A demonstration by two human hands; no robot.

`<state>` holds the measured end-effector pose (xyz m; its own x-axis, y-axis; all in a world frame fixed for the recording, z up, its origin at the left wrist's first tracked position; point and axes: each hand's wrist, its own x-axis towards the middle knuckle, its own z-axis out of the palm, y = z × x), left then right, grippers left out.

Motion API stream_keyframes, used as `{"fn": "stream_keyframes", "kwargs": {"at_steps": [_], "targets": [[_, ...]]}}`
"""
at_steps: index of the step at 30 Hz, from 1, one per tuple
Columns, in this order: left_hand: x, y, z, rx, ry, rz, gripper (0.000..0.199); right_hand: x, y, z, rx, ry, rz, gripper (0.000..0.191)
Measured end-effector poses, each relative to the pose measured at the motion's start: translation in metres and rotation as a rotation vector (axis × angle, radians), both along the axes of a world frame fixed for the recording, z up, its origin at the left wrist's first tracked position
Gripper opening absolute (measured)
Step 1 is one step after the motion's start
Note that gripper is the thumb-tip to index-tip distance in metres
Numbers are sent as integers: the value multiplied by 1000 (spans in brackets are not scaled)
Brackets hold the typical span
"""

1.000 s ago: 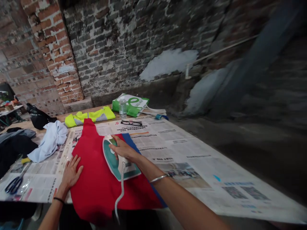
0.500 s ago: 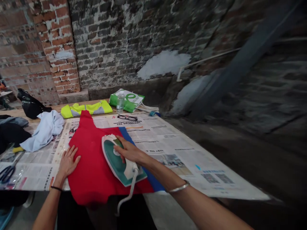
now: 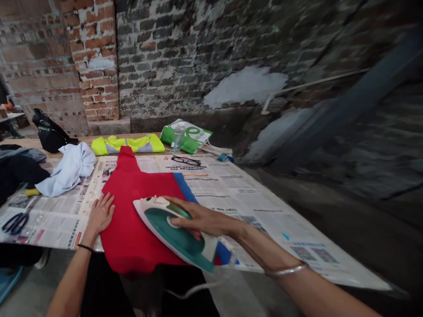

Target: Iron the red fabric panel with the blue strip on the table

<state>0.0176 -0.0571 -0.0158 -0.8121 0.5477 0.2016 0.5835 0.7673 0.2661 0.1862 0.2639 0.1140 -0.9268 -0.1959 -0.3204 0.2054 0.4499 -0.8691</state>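
My right hand [image 3: 198, 215] is wrapped round the handle of a white and green iron [image 3: 175, 233], whose tip points up and left. The iron lies over a red cloth piece [image 3: 139, 189]; whether its whole soleplate touches the fabric cannot be told. Along the right side of the red piece shows a blue cloth [image 3: 185, 187] beneath it. My left hand [image 3: 102, 213] rests flat with fingers spread on the red cloth's left edge. The iron's white cord [image 3: 198, 288] hangs below the table edge, blurred.
Newspaper [image 3: 264, 229] covers the table. Scissors [image 3: 16, 222], a pale blue cloth [image 3: 71, 169] and dark clothing lie left. At the back are a black bag [image 3: 53, 134], a yellow reflective garment [image 3: 128, 144], a bottle [image 3: 178, 137], a green-white bag [image 3: 194, 136] and eyeglasses [image 3: 186, 161].
The iron has turned so its tip points further left, and its rear has swung right with my right hand. My left hand stays on the cloth. The view has shifted slightly left.
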Motion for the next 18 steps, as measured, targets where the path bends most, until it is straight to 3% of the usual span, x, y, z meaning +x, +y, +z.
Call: {"fn": "stream_keyframes", "kwargs": {"at_steps": [5, 12, 15, 18], "targets": [[2, 1, 0, 54, -13, 20, 46, -10, -14, 13, -3, -86, 210, 89], [-6, -7, 4, 151, -15, 53, 53, -48, -54, 14, 69, 40, 265, 86], [-16, -11, 2, 143, -21, 14, 47, -53, -51, 22, 134, 49, 360, 85], [-22, -13, -4, 130, -21, -16, 40, -47, -39, 31, 237, 86, 412, 71]]}}
